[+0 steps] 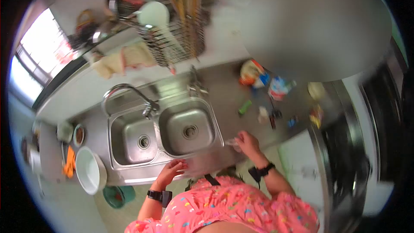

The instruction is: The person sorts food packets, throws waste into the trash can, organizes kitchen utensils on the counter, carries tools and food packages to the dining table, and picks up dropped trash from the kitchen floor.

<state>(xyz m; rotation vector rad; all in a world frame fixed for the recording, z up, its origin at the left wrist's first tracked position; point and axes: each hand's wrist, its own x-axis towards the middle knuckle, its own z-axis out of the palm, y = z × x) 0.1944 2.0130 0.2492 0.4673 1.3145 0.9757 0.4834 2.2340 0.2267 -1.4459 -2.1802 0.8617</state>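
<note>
Near the grey metal counter's (230, 99) front edge, the bare left hand (172, 171) hung with its fingers loosely bent, slightly parted. The bare right hand (249, 143) pinched a small translucent whitish scrap (231, 143) above that edge, beside the double-bowl stainless-steel sink (185, 118). A curved chrome tap (149, 108) stood toward the back edge.
</note>
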